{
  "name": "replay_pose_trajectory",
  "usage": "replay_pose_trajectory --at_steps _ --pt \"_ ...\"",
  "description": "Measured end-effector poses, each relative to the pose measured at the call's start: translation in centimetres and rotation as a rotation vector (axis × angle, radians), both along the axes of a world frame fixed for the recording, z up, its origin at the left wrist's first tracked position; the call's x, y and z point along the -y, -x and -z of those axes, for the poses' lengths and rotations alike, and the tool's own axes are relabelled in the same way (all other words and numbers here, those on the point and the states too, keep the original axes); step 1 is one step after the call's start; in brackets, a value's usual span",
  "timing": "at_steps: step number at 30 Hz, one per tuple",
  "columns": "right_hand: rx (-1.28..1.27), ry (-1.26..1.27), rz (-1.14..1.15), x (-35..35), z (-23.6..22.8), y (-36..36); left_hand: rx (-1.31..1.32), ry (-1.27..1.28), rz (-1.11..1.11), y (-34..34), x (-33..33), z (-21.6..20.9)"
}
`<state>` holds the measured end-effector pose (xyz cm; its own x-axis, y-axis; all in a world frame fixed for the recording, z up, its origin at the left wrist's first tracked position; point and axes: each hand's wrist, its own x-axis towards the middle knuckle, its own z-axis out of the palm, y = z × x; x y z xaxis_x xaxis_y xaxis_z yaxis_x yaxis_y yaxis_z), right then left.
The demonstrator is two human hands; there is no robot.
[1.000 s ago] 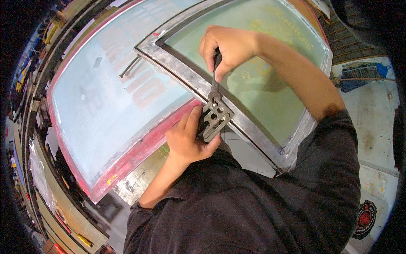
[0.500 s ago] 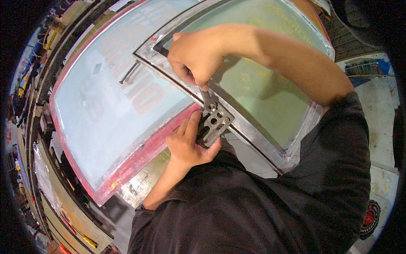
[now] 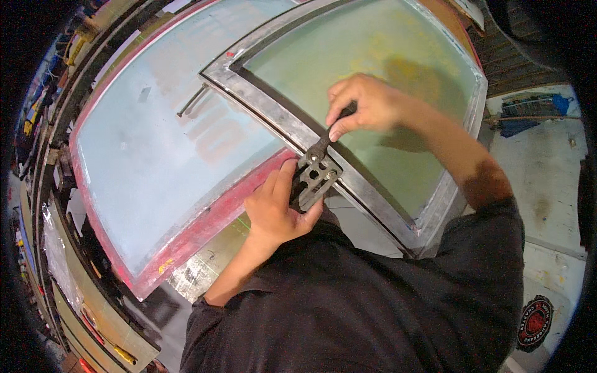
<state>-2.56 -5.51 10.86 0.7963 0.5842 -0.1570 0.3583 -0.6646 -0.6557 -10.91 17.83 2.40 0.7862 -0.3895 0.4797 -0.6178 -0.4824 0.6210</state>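
"Across the left of the frame, on the red-edged pale blue panel (image 3: 155, 161), has anything shifted?"

"Hardly. Right of it, the bare left hand (image 3: 272, 208) sits where it did, and so does the flat grey metal bracket (image 3: 318, 179) with round holes and slots, at the centre of the frame. Just above, though, the dark metal wrench (image 3: 321, 145) leaned up and left half a second ago; now it slants up and right, the bare right hand (image 3: 371, 105) having swung along, over the pale green sheet (image 3: 398, 174)."

"Meaning what?"

"One sweep of the wrench about the bracket's upper corner, I'd judge, with the left hand bracing. Whether anything there is tight, I can't tell."

"And the fingers?"

"On the left hand they lie nearly side by side, tips at the bracket's left edge, thumb well apart at its lower end, so the metal sits between. On the right, thumb and curled fingers pinch the wrench's handle, its dark end showing between them; the farther fingertips are hidden from me."
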Motion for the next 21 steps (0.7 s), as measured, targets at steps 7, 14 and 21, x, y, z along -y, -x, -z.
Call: replay_pose_trajectory --at_steps 7,14,21 --pt "0.308 -0.054 0.488 -1.6 2.4 10.4 -0.049 0.021 -0.009 0.2 0.0 -0.1" --pt "0.483 0.124 0.646 -5.4 1.9 14.8 -0.04 0.05 -0.026 0.3 0.1 0.1" --pt "0.44 0.013 0.58 -3.7 1.8 13.7 -0.027 0.094 -0.03 0.2 0.3 0.3"
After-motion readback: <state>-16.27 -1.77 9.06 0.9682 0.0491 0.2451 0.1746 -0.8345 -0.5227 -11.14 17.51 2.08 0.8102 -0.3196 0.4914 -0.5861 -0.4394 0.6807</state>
